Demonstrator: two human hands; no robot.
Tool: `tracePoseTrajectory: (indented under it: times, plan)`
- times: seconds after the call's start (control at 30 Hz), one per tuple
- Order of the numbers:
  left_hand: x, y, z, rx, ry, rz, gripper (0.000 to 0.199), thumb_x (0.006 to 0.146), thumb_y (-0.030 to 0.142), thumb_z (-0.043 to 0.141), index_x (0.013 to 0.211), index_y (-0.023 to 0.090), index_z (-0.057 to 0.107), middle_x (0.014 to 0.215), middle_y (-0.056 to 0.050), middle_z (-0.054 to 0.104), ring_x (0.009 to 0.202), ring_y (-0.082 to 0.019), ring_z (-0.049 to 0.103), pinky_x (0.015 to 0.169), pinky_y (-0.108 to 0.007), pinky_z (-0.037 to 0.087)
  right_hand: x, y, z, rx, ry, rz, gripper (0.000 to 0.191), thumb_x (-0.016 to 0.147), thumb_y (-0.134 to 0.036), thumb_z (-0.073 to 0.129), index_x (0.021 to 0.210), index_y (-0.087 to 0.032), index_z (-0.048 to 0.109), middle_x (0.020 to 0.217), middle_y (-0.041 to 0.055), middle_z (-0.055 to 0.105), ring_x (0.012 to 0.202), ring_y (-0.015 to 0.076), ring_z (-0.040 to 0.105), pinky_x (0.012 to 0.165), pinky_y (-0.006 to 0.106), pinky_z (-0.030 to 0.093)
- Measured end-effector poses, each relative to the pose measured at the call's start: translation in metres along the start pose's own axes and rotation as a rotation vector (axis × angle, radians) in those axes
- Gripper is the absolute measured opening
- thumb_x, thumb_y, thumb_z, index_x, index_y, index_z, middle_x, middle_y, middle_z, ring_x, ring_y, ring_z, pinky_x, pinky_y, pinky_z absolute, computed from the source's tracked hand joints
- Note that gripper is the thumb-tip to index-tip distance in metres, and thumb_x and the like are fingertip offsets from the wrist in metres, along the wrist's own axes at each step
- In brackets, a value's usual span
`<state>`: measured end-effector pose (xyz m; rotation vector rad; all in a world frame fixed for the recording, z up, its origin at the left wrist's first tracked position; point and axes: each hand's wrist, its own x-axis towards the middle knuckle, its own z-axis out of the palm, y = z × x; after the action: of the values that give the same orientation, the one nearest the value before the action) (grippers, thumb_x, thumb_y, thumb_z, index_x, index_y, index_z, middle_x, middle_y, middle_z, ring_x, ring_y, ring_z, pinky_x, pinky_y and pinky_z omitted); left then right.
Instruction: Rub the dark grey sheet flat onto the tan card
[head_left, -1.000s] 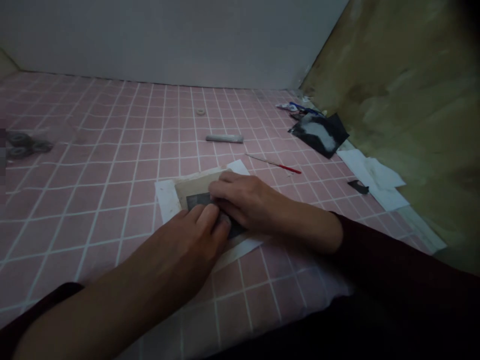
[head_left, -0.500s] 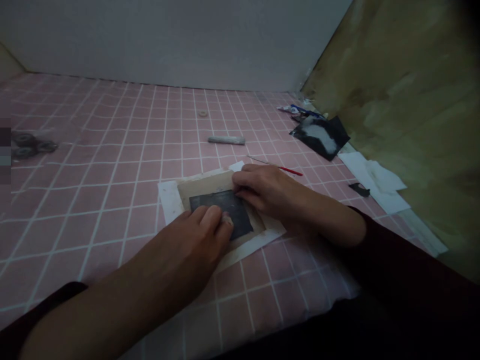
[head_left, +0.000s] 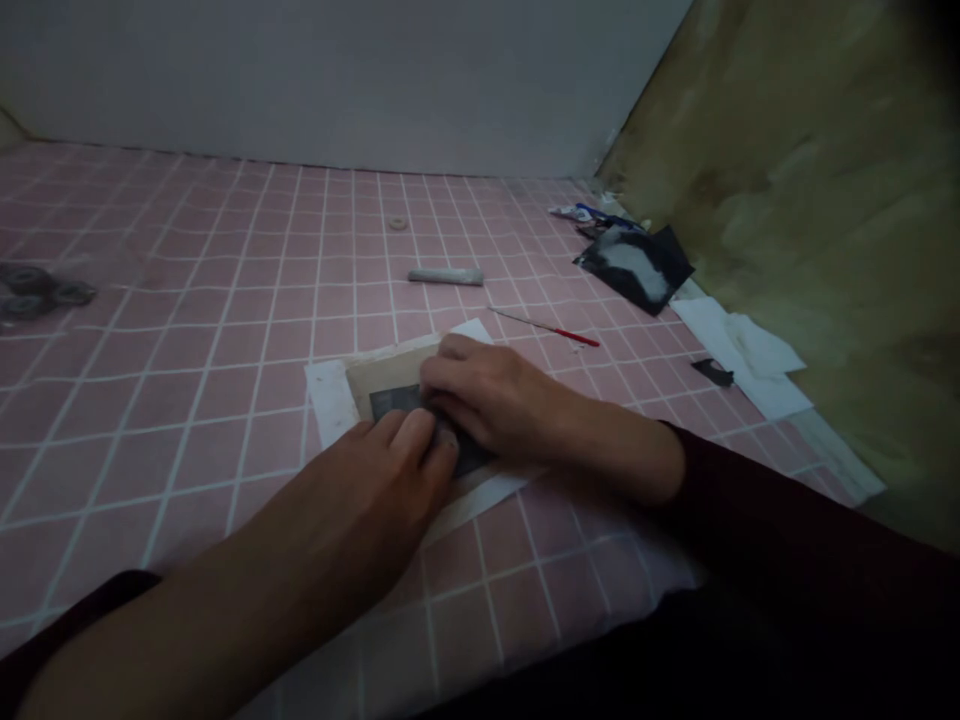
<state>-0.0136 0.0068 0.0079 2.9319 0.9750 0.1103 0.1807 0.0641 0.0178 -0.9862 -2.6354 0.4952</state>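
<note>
My left hand [head_left: 386,480] is closed over a dark grey sheet [head_left: 394,398] that looks like sandpaper. A small pale piece [head_left: 448,437] shows at its thumb and fingertips, too dim to name. My right hand [head_left: 499,395] lies close beside the left, over the sheet, with its fingers curled together; whatever they pinch is hidden. Under the sheet is a beige board [head_left: 375,372], and white paper [head_left: 326,395] sticks out around that.
Beyond the hands lie a red-handled thin tool [head_left: 574,336], a grey bar [head_left: 445,276] and a small ring [head_left: 397,222]. To the right are a dusty black sheet [head_left: 637,265], white paper [head_left: 769,385] and a black scrap [head_left: 712,372]. Several dark round pieces [head_left: 41,290] sit far left.
My right hand has moved left across the dark sheet, up to the left hand. The left hand stays almost where it was. The whole view has shifted slightly.
</note>
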Motion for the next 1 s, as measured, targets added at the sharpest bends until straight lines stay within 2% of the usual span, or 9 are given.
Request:
tracePoseTrajectory:
  times: [0.1, 0.23, 0.4, 0.57, 0.77, 0.93, 1.0]
  plan:
    - [0.000, 0.000, 0.001, 0.004, 0.028, 0.000, 0.026, 0.085, 0.006, 0.033, 0.092, 0.017, 0.055, 0.085, -0.007, 0.050, 0.072, -0.022, 0.045, 0.063, -0.040, 0.045, 0.000, 0.000, 0.001, 0.020, 0.007, -0.022, 0.012, 0.090, -0.011, 0.043, 0.086, -0.016, 0.053, 0.088, 0.0041, 0.049, 0.074, 0.0141, 0.047, 0.066, 0.025, 0.035]
    - [0.000, 0.000, 0.000, 0.024, 0.005, 0.026, 0.027, 0.087, 0.006, 0.032, 0.094, 0.016, 0.056, 0.086, -0.007, 0.051, 0.071, -0.022, 0.046, 0.061, -0.039, 0.045, 0.000, 0.003, -0.004, -0.060, -0.005, 0.065, 0.011, 0.085, -0.007, 0.048, 0.080, -0.017, 0.048, 0.080, 0.0019, 0.051, 0.074, 0.0147, 0.046, 0.070, 0.026, 0.034]
    - [0.000, 0.001, -0.003, 0.027, 0.020, 0.017, 0.030, 0.083, 0.005, 0.031, 0.091, 0.017, 0.057, 0.083, -0.007, 0.051, 0.069, -0.022, 0.046, 0.060, -0.039, 0.044, 0.005, -0.001, -0.001, 0.035, 0.031, -0.015, 0.009, 0.086, -0.011, 0.045, 0.083, -0.019, 0.045, 0.081, 0.0012, 0.051, 0.072, 0.0142, 0.044, 0.065, 0.025, 0.032]
    - [0.000, 0.001, -0.002, 0.018, 0.023, 0.012, 0.032, 0.088, 0.007, 0.029, 0.095, 0.016, 0.058, 0.084, -0.008, 0.052, 0.069, -0.023, 0.048, 0.059, -0.040, 0.045, -0.001, 0.006, -0.008, -0.101, 0.015, 0.076, 0.011, 0.086, -0.011, 0.048, 0.078, -0.019, 0.045, 0.076, 0.0001, 0.050, 0.072, 0.0142, 0.044, 0.067, 0.027, 0.030]
    - [0.000, 0.002, -0.004, 0.010, -0.026, -0.008, 0.032, 0.085, 0.005, 0.030, 0.091, 0.017, 0.059, 0.087, -0.008, 0.054, 0.072, -0.024, 0.049, 0.062, -0.042, 0.047, 0.000, 0.003, -0.004, -0.049, 0.020, -0.029, 0.010, 0.088, -0.009, 0.042, 0.086, -0.017, 0.048, 0.085, 0.0030, 0.050, 0.071, 0.0134, 0.044, 0.065, 0.025, 0.032]
    - [0.000, 0.001, -0.002, 0.033, -0.030, 0.018, 0.032, 0.089, 0.008, 0.029, 0.101, 0.014, 0.059, 0.088, -0.009, 0.053, 0.073, -0.024, 0.049, 0.062, -0.042, 0.048, -0.002, 0.008, -0.010, -0.113, -0.023, 0.033, 0.010, 0.086, -0.010, 0.048, 0.080, -0.018, 0.047, 0.079, 0.0015, 0.052, 0.074, 0.0150, 0.046, 0.069, 0.027, 0.032]
    - [-0.001, 0.001, -0.002, 0.022, -0.012, 0.011, 0.031, 0.087, 0.007, 0.031, 0.099, 0.014, 0.059, 0.086, -0.008, 0.052, 0.071, -0.023, 0.048, 0.061, -0.041, 0.048, -0.002, 0.007, -0.010, -0.093, -0.018, 0.010, 0.010, 0.085, -0.008, 0.046, 0.082, -0.018, 0.047, 0.081, 0.0022, 0.052, 0.075, 0.0148, 0.047, 0.068, 0.026, 0.033]
